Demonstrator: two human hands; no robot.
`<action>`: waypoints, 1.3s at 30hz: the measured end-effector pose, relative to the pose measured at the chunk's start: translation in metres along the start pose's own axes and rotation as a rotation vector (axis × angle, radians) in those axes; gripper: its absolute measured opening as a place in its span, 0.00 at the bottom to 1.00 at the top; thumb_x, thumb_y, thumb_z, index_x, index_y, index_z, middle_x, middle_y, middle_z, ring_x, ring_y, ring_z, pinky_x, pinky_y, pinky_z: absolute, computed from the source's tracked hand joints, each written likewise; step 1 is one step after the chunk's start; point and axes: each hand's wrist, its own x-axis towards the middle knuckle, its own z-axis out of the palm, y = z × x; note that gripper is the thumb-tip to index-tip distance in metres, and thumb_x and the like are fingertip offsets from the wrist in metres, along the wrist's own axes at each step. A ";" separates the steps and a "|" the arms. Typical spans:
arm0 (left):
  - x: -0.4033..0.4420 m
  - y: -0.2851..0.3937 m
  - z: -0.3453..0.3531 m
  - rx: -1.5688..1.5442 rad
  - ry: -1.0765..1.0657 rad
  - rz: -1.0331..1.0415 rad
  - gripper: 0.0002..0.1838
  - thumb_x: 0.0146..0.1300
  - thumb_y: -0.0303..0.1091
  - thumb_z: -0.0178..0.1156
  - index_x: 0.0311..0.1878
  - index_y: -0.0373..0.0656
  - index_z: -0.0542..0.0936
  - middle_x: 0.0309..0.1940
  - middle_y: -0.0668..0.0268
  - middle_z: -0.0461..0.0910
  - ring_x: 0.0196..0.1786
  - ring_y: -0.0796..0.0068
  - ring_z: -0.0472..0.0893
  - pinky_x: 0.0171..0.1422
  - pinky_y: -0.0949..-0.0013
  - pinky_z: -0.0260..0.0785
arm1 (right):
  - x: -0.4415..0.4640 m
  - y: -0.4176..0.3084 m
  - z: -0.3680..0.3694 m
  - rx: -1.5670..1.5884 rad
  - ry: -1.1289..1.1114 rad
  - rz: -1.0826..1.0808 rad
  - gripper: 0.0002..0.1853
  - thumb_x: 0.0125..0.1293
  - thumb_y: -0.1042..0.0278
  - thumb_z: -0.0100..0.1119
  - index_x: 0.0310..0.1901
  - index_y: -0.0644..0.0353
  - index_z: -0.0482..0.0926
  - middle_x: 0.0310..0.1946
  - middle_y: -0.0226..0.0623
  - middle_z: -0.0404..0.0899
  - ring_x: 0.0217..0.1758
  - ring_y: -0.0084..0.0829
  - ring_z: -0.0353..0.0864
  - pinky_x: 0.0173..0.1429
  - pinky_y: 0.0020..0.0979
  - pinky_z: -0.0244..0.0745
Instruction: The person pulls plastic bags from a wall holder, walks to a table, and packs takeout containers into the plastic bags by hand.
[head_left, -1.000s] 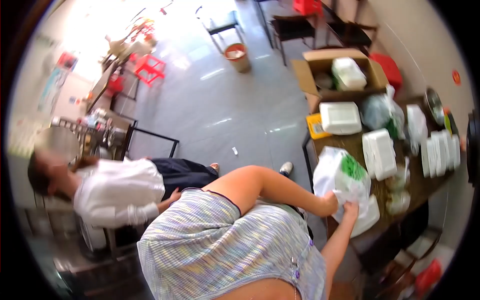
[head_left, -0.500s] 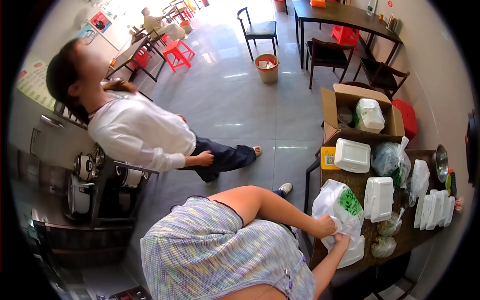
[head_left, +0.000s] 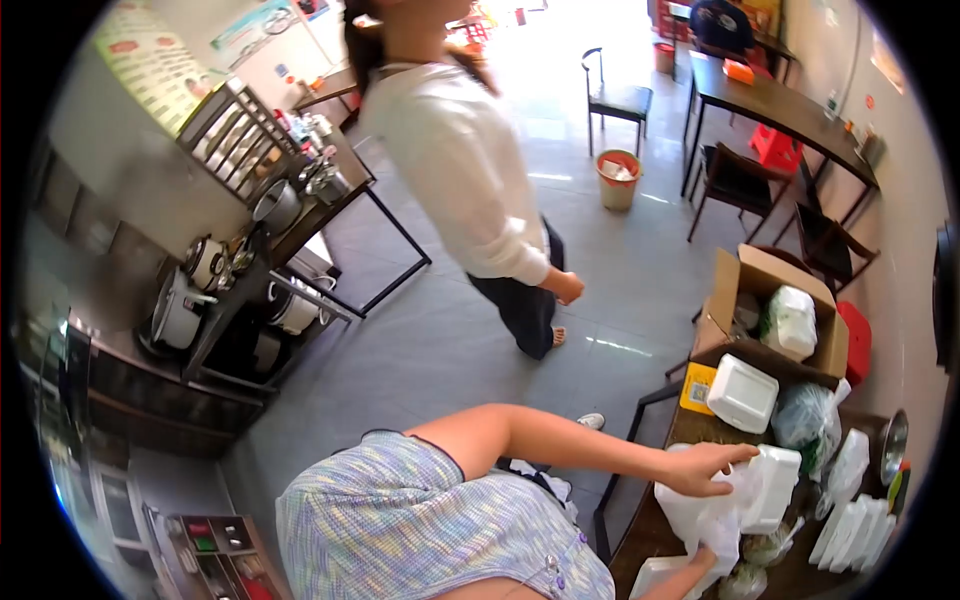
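Note:
My left hand [head_left: 708,470] reaches over a white plastic bag [head_left: 728,512] with its fingers spread, and nothing shows in its grip. Lower down, my right hand [head_left: 706,558] grips the gathered lower part of that bag; the bag partly hides its fingers. A white foam box [head_left: 772,490] lies just right of the bag, on the dark table [head_left: 640,525]. Another closed foam box [head_left: 742,392] sits above it, beside a yellow card [head_left: 697,387]. Below my right hand a further white box [head_left: 655,577] is partly visible.
On the table are a tied bag [head_left: 803,418], several stacked foam boxes [head_left: 853,535], small bags [head_left: 768,543] and a metal bowl [head_left: 894,447]. An open carton [head_left: 722,305] stands behind. A person in white [head_left: 455,165] is on the floor, left of a waste bin [head_left: 618,182].
My left hand has let go of the bag and opened above it. The bag's green print no longer shows. The view has swung, and the person in white has walked away from the counter.

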 end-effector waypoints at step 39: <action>-0.145 -0.060 -0.282 0.074 -0.163 -0.428 0.14 0.60 0.40 0.50 0.43 0.41 0.75 0.35 0.60 0.80 0.38 0.64 0.79 0.43 0.64 0.69 | -0.055 -0.012 0.257 -0.184 0.151 0.036 0.20 0.56 0.61 0.54 0.49 0.63 0.72 0.44 0.44 0.75 0.41 0.37 0.75 0.44 0.35 0.70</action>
